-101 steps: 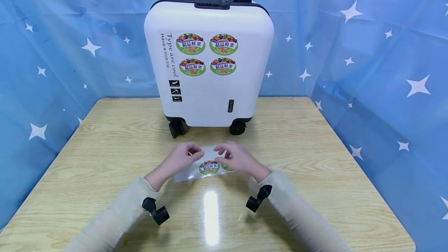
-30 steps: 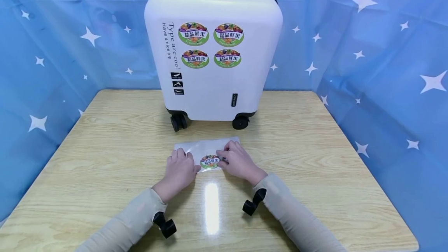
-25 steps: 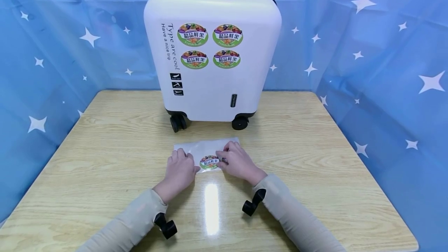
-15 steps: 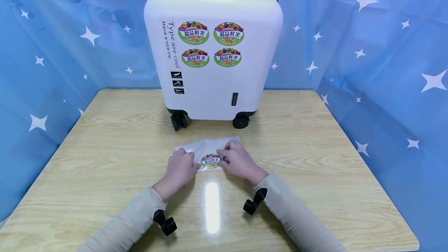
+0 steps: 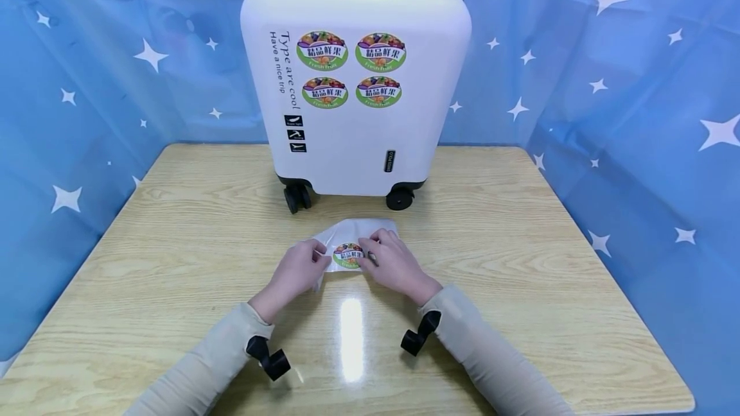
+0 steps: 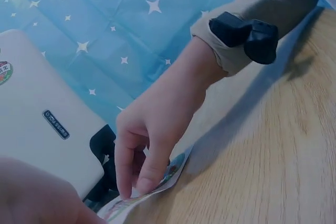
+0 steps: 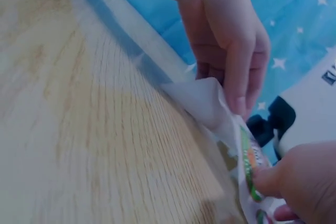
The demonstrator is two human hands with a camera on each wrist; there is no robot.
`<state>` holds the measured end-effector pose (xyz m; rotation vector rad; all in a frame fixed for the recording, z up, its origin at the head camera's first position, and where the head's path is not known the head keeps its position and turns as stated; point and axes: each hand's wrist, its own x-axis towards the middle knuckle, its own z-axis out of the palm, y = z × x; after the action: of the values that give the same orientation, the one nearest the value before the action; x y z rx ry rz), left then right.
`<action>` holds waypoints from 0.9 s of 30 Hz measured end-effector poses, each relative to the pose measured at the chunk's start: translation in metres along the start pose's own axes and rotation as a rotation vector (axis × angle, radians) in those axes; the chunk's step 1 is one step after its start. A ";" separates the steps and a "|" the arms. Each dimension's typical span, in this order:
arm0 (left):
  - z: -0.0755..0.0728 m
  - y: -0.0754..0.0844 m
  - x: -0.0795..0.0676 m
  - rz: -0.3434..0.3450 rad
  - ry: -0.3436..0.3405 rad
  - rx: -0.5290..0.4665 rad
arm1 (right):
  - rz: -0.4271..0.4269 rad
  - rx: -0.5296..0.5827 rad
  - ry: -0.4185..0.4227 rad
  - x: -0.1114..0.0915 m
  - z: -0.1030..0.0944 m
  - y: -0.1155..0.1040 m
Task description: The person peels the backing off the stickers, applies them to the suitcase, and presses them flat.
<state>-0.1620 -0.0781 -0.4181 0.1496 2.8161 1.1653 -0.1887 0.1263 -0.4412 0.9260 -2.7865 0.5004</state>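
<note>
"So, which step are you on?"

"Peeling, it seems: your left hand pinches the sheet, bent at its left end; your right hand pinches it by the sticker's right edge, on the suitcase's near side."

"And next?"

"Probably steady the sheet and ease that sticker free."

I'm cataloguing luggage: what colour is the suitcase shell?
The suitcase shell is white, clearest in the head view.
</note>
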 end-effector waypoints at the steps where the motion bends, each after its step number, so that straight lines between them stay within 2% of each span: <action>1: 0.000 0.001 0.000 0.003 0.001 -0.019 | 0.004 0.001 0.009 0.000 0.000 -0.001; 17: 0.001 0.007 0.002 0.076 0.065 -0.133 | 0.147 -0.007 0.122 0.002 -0.004 -0.017; 22: 0.002 0.014 0.002 0.070 0.064 -0.159 | 0.233 -0.003 0.194 0.001 -0.006 -0.026; 27: 0.002 0.020 0.003 0.064 0.054 -0.195 | 0.254 -0.032 0.294 -0.001 -0.008 -0.033</action>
<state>-0.1633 -0.0623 -0.4058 0.1979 2.7409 1.4705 -0.1675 0.1044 -0.4252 0.4484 -2.6410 0.5735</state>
